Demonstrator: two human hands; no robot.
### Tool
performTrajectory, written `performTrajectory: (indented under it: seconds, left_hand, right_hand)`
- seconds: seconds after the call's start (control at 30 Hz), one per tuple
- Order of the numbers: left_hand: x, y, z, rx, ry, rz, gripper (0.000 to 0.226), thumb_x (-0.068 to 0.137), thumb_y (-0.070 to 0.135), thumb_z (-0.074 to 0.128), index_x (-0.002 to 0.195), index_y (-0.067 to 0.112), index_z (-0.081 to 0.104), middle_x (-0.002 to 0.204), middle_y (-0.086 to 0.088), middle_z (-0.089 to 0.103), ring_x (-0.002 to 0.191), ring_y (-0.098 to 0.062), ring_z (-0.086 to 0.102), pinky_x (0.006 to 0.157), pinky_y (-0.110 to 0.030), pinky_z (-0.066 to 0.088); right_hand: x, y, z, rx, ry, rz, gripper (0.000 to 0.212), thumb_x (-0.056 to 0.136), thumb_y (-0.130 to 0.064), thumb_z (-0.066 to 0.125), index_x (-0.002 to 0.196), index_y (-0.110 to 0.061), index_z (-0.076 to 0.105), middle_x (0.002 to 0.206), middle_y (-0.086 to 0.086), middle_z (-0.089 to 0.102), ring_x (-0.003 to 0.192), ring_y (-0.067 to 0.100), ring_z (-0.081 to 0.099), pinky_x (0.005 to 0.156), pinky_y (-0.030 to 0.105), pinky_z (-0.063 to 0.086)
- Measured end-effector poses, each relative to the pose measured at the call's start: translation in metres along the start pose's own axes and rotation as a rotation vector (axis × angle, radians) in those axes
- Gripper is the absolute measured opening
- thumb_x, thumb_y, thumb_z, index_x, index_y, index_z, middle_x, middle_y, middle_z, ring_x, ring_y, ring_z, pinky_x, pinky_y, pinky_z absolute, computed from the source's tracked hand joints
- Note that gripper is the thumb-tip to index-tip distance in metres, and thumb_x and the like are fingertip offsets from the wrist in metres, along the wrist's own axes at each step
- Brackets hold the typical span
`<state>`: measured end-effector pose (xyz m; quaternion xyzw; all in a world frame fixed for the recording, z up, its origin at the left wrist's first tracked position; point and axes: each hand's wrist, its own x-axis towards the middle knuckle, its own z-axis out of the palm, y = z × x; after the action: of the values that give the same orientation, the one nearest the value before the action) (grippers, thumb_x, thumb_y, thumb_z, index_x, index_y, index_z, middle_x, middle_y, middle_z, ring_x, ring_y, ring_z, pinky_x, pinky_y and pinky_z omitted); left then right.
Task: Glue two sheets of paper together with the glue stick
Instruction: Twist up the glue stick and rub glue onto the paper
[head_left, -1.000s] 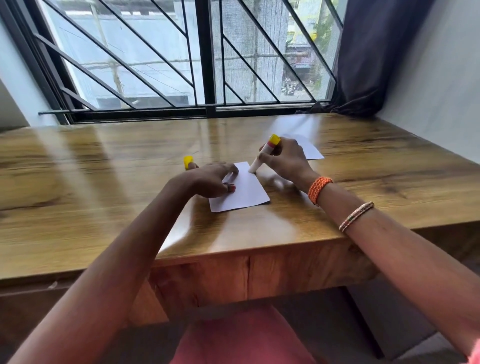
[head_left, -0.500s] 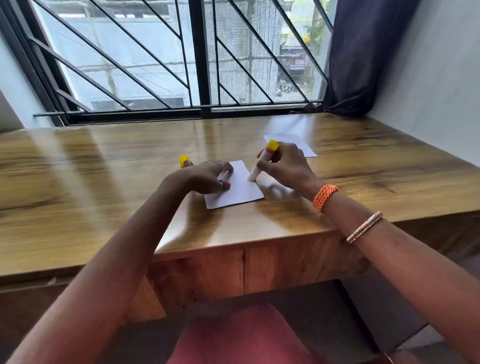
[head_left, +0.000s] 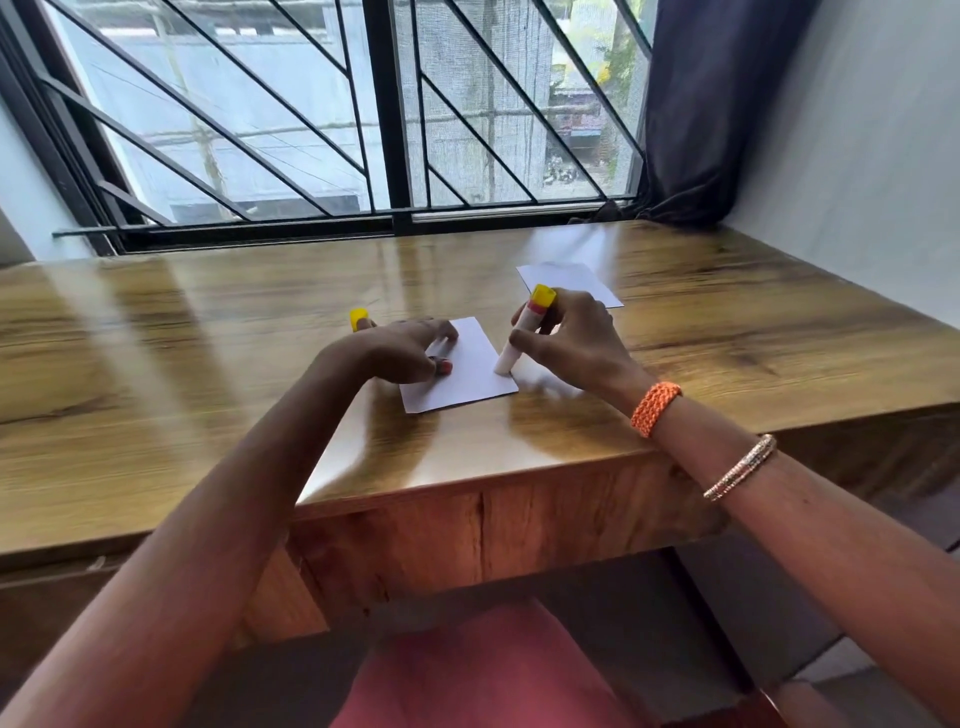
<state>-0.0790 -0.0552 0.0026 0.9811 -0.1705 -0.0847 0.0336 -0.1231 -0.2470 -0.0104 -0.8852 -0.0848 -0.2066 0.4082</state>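
- Head view, taking the near white rectangular sheet of paper (head_left: 460, 370) as the landmark: it lies flat on the glossy wooden table (head_left: 156, 364), close to the table's front edge.
- The left hand (head_left: 400, 349) rests on the sheet's left part, fingers spread and pressing down on the paper to pin it; it grips nothing.
- The right hand (head_left: 569, 340) sits just off the sheet's right edge, fingers and thumb curled round the white glue stick with the yellow end (head_left: 522, 332). The stick is tilted, yellow end up and away, its lower tip touching the sheet at the right edge.
- The small yellow cap (head_left: 359, 319) stands on the table just beyond the sheet's far left corner, partly behind the left hand.
- The second white sheet of paper (head_left: 569, 283) lies flat beyond and to the right of the landmark sheet, partly hidden by the right hand and apart from it.
- The step looks like spreading glue along the right edge. To do it well, I would keep the left fingers pressing firmly so the light paper cannot drag or crumple, and draw the stick in steady strokes away from the pinning hand.
- Light pressure should be enough; running off the edge would smear the table.
- Whether glue already coats the rest of the sheet cannot be told.
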Motion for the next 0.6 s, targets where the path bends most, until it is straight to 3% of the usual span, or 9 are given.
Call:
performTrajectory:
  seconds: [0.33,0.5,0.53,0.6]
  left_hand:
    - [-0.0009,0.0041,0.0000,0.047,-0.032,-0.028,0.048,0.097,0.036,0.038,0.143,0.029,0.025,0.156,0.007,0.021,0.143,-0.017,0.022,0.109,-0.055,0.005]
    - [-0.0026,0.0031,0.0005,0.035,-0.031,-0.023,0.050,0.098,0.035,0.037,0.145,0.028,0.024,0.156,0.008,0.020,0.143,-0.017,0.023,0.109,-0.054,0.004]
    - [-0.0029,0.0029,0.0010,0.033,-0.031,-0.020,0.050,0.098,0.035,0.037,0.146,0.028,0.024,0.156,0.009,0.020,0.143,-0.016,0.023,0.109,-0.054,0.004]
    - [-0.0026,0.0021,0.0024,0.033,-0.028,-0.019,0.050,0.098,0.035,0.036,0.146,0.028,0.023,0.156,0.009,0.020,0.143,-0.016,0.023,0.109,-0.054,0.002]
  right_hand:
    - [-0.0050,0.0011,-0.0023,0.042,-0.049,0.012,0.035,0.052,-0.049,0.055,0.066,-0.019,0.066,0.072,0.000,0.070,0.074,0.019,0.066,0.078,0.051,0.051]
    - [-0.0024,0.0000,-0.0051,0.105,-0.103,0.062,0.033,0.050,-0.044,0.056,0.063,-0.015,0.065,0.070,0.005,0.069,0.069,0.017,0.062,0.076,0.048,0.052]
    - [-0.0030,-0.0013,-0.0061,0.164,-0.121,0.081,0.028,0.052,-0.039,0.058,0.062,-0.014,0.063,0.069,0.007,0.067,0.068,0.014,0.060,0.073,0.044,0.051]
    - [-0.0045,-0.0032,-0.0095,0.340,-0.134,0.136,0.023,0.058,-0.025,0.055,0.069,-0.005,0.060,0.071,0.008,0.060,0.063,0.003,0.055,0.060,0.024,0.048]
